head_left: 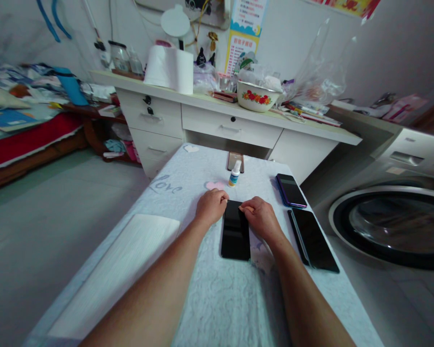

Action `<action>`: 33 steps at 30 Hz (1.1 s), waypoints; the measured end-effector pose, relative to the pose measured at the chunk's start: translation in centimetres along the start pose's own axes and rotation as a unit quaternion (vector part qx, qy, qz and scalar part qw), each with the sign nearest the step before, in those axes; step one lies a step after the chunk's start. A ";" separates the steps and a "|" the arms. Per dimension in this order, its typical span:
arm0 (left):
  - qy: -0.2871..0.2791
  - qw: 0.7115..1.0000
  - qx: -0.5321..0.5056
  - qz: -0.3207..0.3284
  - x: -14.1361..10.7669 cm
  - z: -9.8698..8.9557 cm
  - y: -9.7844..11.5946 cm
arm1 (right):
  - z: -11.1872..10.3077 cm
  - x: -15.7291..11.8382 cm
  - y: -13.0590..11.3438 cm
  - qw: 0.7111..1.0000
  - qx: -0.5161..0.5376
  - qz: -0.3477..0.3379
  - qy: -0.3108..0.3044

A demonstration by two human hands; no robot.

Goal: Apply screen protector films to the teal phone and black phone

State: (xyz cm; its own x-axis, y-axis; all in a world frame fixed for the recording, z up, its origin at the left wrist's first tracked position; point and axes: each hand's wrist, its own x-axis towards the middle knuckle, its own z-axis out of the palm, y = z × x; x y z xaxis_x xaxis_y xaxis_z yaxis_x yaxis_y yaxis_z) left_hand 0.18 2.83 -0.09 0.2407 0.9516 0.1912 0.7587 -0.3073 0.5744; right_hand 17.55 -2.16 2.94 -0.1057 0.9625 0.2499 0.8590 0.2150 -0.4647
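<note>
A black smartphone (pixel 236 236) lies flat, screen up, on the cloth-covered table in front of me. My left hand (pixel 211 208) is closed, its thumb and fingers pinching at the phone's upper left corner. At the upper right edge, my right hand (pixel 262 216) is curled with its fingertips together over the screen; whatever it pinches is too small to make out. Just beyond the phone stands a small white spray bottle (pixel 235 174) with a blue and yellow label. Behind that lies another phone (pixel 236 162), brownish.
To the right lie a dark phone with a blue edge (pixel 291 191) and a larger black device (pixel 314 239). A pale rectangular pad (pixel 119 274) occupies the left side. Beyond the table is a white desk (pixel 231 127) with a flowered bowl (pixel 258 96); a washing machine (pixel 394 221) stands right.
</note>
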 end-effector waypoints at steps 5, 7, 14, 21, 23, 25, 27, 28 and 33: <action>0.007 1.000 -0.001 0.009 0.0 0.1 -0.2 | -0.2 -0.1 0.0 1.000 0.014 -0.008 -0.020; 0.008 1.000 -0.002 0.012 0.0 0.1 -0.3 | -0.2 -0.2 0.1 0.999 0.023 -0.015 -0.027; 0.007 1.000 0.002 0.010 0.1 0.3 -0.4 | -0.5 -0.4 -0.1 0.998 0.047 -0.018 -0.042; 0.003 1.000 -0.002 0.008 0.0 0.1 -0.1 | -0.2 -0.3 -0.3 0.999 0.041 -0.003 -0.018; 0.002 1.000 -0.002 0.006 0.0 0.1 -0.1 | -0.1 -0.2 -0.3 0.999 0.040 -0.004 -0.016; 0.004 1.000 0.000 0.006 0.0 0.1 -0.1 | -0.1 -0.2 -0.3 0.999 0.041 -0.004 -0.015; 0.006 1.000 0.001 0.005 0.1 0.2 -0.1 | -0.1 -0.2 -0.3 0.999 0.041 -0.001 -0.014; 0.006 1.000 0.001 0.005 0.1 0.2 -0.2 | -0.1 -0.2 -0.4 0.999 0.041 0.001 -0.014; 0.001 1.000 0.001 0.008 0.1 0.2 -0.2 | -0.1 -0.2 -0.4 0.999 0.038 -0.006 -0.015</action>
State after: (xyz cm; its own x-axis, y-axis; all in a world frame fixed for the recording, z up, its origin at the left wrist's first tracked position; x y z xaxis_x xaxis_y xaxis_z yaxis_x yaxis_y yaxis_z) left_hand 0.18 2.99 -0.39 0.2517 0.9467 0.2008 0.7558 -0.3219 0.5702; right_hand 17.26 -2.44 3.14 -0.1307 0.9641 0.2312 0.8168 0.2368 -0.5260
